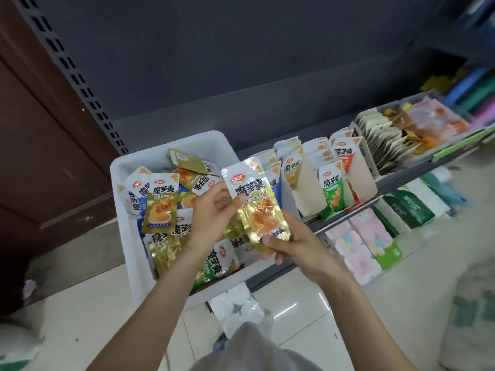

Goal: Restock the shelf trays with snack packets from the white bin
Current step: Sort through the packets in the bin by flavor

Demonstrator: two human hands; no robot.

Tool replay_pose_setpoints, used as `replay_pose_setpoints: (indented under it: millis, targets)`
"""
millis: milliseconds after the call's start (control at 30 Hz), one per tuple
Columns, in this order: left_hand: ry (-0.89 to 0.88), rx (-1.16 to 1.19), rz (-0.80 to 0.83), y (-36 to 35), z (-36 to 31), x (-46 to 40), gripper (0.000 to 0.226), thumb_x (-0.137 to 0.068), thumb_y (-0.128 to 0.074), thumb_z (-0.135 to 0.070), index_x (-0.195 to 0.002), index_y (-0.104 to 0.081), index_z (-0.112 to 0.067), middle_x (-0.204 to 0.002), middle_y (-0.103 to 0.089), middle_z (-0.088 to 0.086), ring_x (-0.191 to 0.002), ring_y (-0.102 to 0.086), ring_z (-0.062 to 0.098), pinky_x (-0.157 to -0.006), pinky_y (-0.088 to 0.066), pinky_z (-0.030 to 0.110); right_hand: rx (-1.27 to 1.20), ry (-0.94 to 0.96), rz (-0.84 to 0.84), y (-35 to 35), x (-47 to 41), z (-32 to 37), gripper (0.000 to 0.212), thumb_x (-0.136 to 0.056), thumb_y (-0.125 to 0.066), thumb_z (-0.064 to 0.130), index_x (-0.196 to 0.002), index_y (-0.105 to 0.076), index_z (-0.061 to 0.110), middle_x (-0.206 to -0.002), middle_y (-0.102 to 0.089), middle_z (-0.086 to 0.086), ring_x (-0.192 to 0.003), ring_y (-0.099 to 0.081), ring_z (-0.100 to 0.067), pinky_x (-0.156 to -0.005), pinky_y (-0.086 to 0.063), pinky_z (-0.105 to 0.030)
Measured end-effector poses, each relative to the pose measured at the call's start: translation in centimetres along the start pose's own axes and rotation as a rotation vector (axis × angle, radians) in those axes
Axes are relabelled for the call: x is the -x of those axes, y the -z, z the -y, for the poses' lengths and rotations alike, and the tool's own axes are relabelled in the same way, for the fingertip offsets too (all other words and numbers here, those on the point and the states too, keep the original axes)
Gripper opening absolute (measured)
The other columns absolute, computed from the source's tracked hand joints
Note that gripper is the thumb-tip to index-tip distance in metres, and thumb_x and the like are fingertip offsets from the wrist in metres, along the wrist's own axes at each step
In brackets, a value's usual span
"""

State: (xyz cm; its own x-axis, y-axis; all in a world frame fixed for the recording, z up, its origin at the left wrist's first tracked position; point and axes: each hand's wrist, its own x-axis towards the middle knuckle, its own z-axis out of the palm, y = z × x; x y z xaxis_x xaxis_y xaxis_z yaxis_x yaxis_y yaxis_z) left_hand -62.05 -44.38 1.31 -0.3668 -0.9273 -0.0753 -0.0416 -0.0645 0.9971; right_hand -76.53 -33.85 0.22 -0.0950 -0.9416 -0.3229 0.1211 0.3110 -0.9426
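We hold a small stack of gold snack packets (254,207) in front of us, above the near right corner of the white bin (126,210). Our left hand (214,212) has its grip clamped on the stack's left edge, thumb across the printed front and fingers curled behind. Our right hand (292,245) clamps its grip on the bottom end, thumb on the front and fingers wrapped underneath. The stack stands nearly upright, tilted a little to the left, and how many packets it holds we cannot tell.

The white bin sits on the shelf (396,180) at its left end and is heaped with loose packets (160,207) in gold, blue and green, lying at all angles.

Just right of the bin, cardboard shelf trays (310,194) stand in a row along the shelf. The nearest carries gold packets upright, the next a green-fronted packet (330,191), and beside it a red one (344,153). Farther right, a clear tray (417,121) holds beige and orange packets.

Below the shelf, pink and white packs (359,245) and green packs (409,207) lie on a lower level. A white plastic bag (238,306) rests on the tiled floor (80,317) by our knee.
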Motion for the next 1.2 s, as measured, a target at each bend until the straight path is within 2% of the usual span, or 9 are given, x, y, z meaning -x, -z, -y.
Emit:
replay_pose_setpoints:
  millis: [133,200,267,400,500,700,867,1067,1200]
  targets:
    - [-0.038,-0.106,0.089,-2.5,0.0,-1.5,0.026,-0.083,-0.069,-0.013,-0.092,-0.061,-0.036,-0.086,-0.068,-0.015,-0.073,-0.065,0.003,-0.060,-0.053,0.018,0.306,-0.037,-0.179,2.9,0.5,-0.5,0.037,-0.085,-0.068,0.034,-0.117,-0.051,0.026,-0.090,-0.071,0.004,-0.075,-0.070,-0.018,-0.067,-0.057,-0.036]
    - [-0.073,-0.180,0.128,-3.8,-0.2,-2.2,0.026,-0.081,-0.071,-0.015,-0.091,-0.062,-0.037,-0.084,-0.067,-0.018,-0.071,-0.064,0.000,-0.061,-0.054,0.019,0.576,0.034,-0.324,4.9,0.7,0.3,0.048,-0.084,-0.066,0.042,-0.125,-0.046,0.030,-0.105,-0.065,0.010,-0.085,-0.066,-0.008,-0.075,-0.054,-0.028]
    - [-0.113,-0.291,0.170,-5.1,-0.5,-2.7,0.022,-0.080,-0.073,-0.018,-0.094,-0.066,-0.034,-0.087,-0.067,-0.023,-0.070,-0.065,0.000,-0.065,-0.055,0.025,0.635,0.181,-0.437,6.9,0.8,2.4,0.056,-0.085,-0.067,0.031,-0.134,-0.040,0.028,-0.117,-0.056,0.010,-0.097,-0.059,-0.006,-0.080,-0.050,-0.022]
    - [-0.211,-0.430,0.170,-8.3,-0.7,-3.4,0.017,-0.081,-0.072,-0.018,-0.098,-0.072,-0.024,-0.090,-0.070,-0.019,-0.072,-0.068,0.000,-0.067,-0.058,0.030,0.836,0.383,-0.283,11.2,-1.1,6.8,0.060,-0.083,-0.072,0.017,-0.134,-0.042,0.030,-0.127,-0.052,0.009,-0.106,-0.052,-0.006,-0.086,-0.046,-0.022]
    - [-0.232,-0.478,0.069,-10.6,-0.7,-4.1,0.016,-0.081,-0.072,-0.019,-0.097,-0.070,-0.021,-0.089,-0.071,-0.013,-0.074,-0.068,0.001,-0.068,-0.058,0.030,1.020,0.452,-0.151,13.6,-3.9,8.5,0.037,-0.083,-0.071,0.018,-0.118,-0.060,0.024,-0.113,-0.061,0.006,-0.083,-0.061,-0.012,-0.074,-0.049,-0.026]
    - [-0.274,-0.882,-0.201,-12.5,3.2,-4.6,0.026,-0.083,-0.069,-0.034,-0.108,-0.066,-0.028,-0.098,-0.067,-0.010,-0.091,-0.059,0.009,-0.070,-0.050,0.027,1.024,0.642,-0.221,17.5,-7.3,9.3,0.017,-0.087,-0.066,0.014,-0.103,-0.063,0.016,-0.095,-0.065,0.000,-0.077,-0.059,-0.018,-0.071,-0.051,-0.041]
    - [-0.269,-1.180,-0.249,-13.1,5.7,-5.0,0.041,-0.079,-0.070,-0.041,-0.116,-0.063,-0.023,-0.105,-0.063,0.000,-0.096,-0.057,0.021,-0.079,-0.048,0.032,1.183,0.678,-0.170,17.0,-10.7,7.9,0.021,-0.088,-0.063,0.015,-0.109,-0.063,0.019,-0.098,-0.065,-0.002,-0.084,-0.063,-0.024,-0.068,-0.047,-0.033]
    - [-0.194,-1.297,-0.239,-13.7,6.8,-5.2,0.051,-0.082,-0.063,-0.048,-0.126,-0.054,-0.025,-0.116,-0.059,-0.002,-0.110,-0.051,0.019,-0.088,-0.045,0.032,1.469,0.639,-0.159,15.8,-13.8,5.7,0.023,-0.092,-0.055,0.022,-0.111,-0.064,0.014,-0.108,-0.064,-0.006,-0.104,-0.051,-0.026,-0.084,-0.045,-0.038]
    - [-0.216,-1.267,-0.271,-14.0,7.0,-5.1,0.048,-0.077,-0.071,-0.042,-0.119,-0.058,-0.023,-0.108,-0.062,-0.002,-0.102,-0.056,0.021,-0.081,-0.049,0.034,1.373,0.706,-0.256,16.3,-14.6,4.7,0.027,-0.085,-0.065,0.014,-0.111,-0.061,0.010,-0.110,-0.056,-0.011,-0.101,-0.051,-0.029,-0.081,-0.050,-0.043]
